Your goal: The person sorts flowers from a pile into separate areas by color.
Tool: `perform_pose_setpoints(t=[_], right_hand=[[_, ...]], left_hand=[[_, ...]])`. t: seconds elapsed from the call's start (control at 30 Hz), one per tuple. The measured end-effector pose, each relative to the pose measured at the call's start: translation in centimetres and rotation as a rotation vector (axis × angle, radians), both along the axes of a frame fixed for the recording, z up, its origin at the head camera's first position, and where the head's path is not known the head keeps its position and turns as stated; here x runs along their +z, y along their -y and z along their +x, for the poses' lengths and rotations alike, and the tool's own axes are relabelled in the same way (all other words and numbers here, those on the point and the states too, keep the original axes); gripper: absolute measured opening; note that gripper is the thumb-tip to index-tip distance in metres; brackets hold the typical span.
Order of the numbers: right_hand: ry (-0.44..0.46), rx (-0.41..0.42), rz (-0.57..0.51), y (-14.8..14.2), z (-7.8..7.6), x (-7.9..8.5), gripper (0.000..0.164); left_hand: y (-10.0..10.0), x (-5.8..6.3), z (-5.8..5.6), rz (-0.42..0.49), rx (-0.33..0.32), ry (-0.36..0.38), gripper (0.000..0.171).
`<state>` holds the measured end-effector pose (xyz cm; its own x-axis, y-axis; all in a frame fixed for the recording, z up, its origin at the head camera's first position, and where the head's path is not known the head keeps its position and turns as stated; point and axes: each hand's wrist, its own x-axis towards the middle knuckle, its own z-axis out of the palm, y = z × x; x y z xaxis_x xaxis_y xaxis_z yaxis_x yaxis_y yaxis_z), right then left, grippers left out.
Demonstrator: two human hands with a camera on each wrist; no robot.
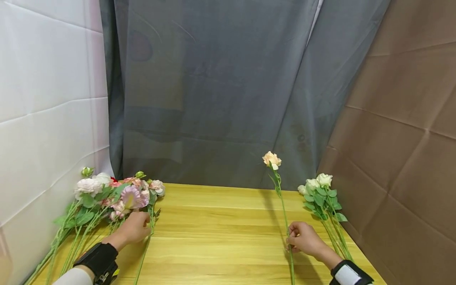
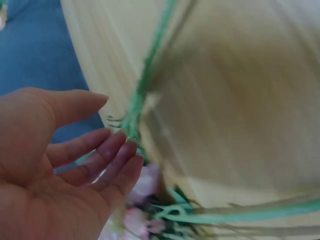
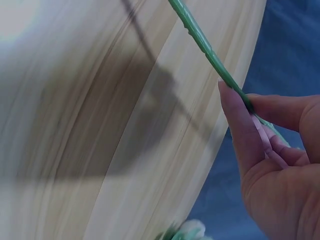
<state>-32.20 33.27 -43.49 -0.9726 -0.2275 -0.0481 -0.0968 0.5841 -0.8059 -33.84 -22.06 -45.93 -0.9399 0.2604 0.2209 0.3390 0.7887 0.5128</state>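
A peach-coloured artificial flower point(image 1: 272, 160) stands almost upright above the right half of the table. My right hand point(image 1: 305, 239) pinches its long green stem point(image 3: 207, 52) between thumb and forefinger. At the left, my left hand point(image 1: 132, 230) reaches in beside a pile of pink, white and lilac flowers point(image 1: 132, 196). The left wrist view shows that hand point(image 2: 60, 170) with its thumb apart from slightly bent fingers and nothing held between them. A green stem point(image 2: 145, 75) runs just past those fingertips; whether they touch it I cannot tell.
White roses point(image 1: 318, 186) with green leaves lie along the table's right edge. A wooden table point(image 1: 213, 237) spreads between the two groups of flowers. White cloth point(image 1: 53, 99) hangs at left, grey curtain point(image 1: 213, 99) behind, brown cloth point(image 1: 402, 158) at right.
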Motion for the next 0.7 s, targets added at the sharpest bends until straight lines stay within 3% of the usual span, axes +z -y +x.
perform_pose_setpoints(t=[0.23, 0.37, 0.5, 0.7], right_hand=[[0.031, -0.034, 0.019, -2.6, 0.2, 0.1, 0.009], [0.039, -0.019, 0.04, -3.5, 0.0, -0.4, 0.008], [0.069, 0.004, 0.053, -3.8, 0.0, -0.7, 0.006], [0.105, -0.014, 0.086, -4.3, 0.2, -1.2, 0.007]], left_hand=[[0.9, -0.3, 0.7, 0.0, 0.071, 0.051, 0.032], [0.6, -0.2, 1.2, 0.019, 0.073, 0.079, 0.048], [0.0, 0.0, 1.3, 0.011, 0.09, 0.089, 0.052], [-0.5, 0.0, 1.0, -0.024, 0.11, 0.108, 0.04]])
